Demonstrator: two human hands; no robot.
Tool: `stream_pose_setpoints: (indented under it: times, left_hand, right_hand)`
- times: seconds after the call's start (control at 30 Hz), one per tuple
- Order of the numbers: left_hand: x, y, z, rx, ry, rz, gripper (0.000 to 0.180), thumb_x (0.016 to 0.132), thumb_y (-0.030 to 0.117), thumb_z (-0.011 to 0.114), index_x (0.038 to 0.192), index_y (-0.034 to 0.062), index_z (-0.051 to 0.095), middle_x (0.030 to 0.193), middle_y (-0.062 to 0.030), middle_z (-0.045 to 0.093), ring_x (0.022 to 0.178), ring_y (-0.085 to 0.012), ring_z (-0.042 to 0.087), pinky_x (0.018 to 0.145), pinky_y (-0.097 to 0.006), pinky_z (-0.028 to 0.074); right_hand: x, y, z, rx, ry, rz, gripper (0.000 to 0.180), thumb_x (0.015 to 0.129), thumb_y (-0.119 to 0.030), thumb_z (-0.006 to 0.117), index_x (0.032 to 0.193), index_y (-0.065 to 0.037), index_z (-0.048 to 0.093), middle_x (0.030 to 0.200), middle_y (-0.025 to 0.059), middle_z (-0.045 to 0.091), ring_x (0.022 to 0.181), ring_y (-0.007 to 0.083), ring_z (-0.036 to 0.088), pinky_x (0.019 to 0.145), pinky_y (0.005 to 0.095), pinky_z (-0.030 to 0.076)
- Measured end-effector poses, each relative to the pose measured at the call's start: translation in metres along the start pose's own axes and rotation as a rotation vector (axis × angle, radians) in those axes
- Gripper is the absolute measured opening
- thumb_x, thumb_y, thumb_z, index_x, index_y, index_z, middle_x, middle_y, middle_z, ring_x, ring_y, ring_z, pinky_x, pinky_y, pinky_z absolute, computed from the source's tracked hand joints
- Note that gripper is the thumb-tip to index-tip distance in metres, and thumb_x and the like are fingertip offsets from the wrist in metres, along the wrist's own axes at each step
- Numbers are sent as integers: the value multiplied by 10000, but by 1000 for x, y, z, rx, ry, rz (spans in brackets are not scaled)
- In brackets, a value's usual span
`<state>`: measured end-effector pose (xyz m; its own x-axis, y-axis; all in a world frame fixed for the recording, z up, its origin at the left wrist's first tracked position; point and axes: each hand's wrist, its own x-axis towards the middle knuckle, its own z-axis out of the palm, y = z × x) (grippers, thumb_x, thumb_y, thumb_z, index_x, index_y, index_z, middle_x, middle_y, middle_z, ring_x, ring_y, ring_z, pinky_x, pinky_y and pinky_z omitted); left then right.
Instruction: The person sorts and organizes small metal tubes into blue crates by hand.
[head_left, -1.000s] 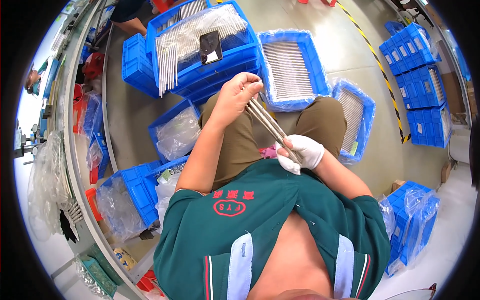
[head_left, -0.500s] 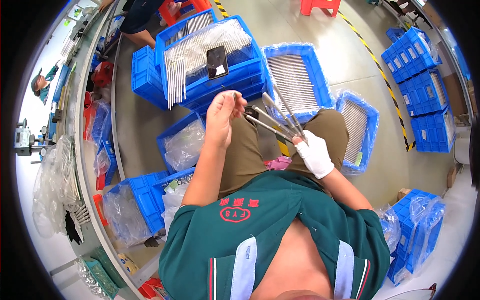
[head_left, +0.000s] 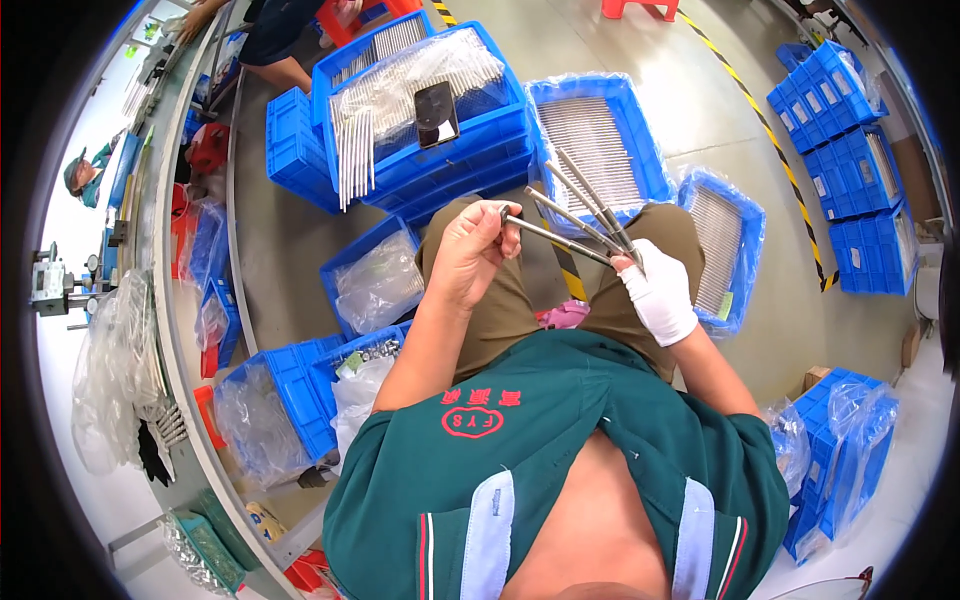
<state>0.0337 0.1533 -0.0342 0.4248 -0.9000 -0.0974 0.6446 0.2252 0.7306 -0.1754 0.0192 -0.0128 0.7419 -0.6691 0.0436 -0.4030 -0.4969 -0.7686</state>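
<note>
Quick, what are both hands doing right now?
Left hand: closed, fingers at the end of one metal rod.
Right hand, white-gloved: closed, holding a fanned bunch of metal rods, that one included.

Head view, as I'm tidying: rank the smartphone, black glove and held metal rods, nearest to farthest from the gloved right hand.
1. Metal rods: gripped in the right hand.
2. Smartphone: ahead, leftward, atop the blue crate.
3. Black glove: far left.
</note>
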Motion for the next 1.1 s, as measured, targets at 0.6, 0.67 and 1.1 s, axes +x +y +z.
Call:
stream_pose_setpoints:
  times: [0.6, 0.67, 1.1]
  left_hand:
    - [-20, -3, 30, 367, 43, 94, 229, 814, 91, 618, 1015, -12, 581, 850, -83, 630, 723, -136, 614, 646, -232, 476]
    - [-23, 18, 28, 475, 156, 204, 247, 833, 135, 596, 1023, -21, 568, 835, -88, 621, 712, -126, 589, 652, -241, 464]
    - [-3, 15, 4, 213, -9, 109, 373, 803, 291, 656, 1004, -14, 581, 763, -80, 611, 667, -122, 565, 621, -223, 435]
  right_hand:
    - [6, -24, 3, 84, 1, -50, 148, 829, -206, 583, 841, -59, 575, 622, 129, 563, 569, 284, 572, 520, 354, 427]
    - [7, -16, -4, 97, -35, 24, 203, 839, -243, 571, 826, -40, 567, 615, 142, 546, 558, 288, 554, 526, 353, 415]
    - [-3, -16, -10, 120, -227, 75, 293, 842, -296, 559, 773, -12, 533, 605, 174, 511, 567, 320, 519, 539, 368, 401]
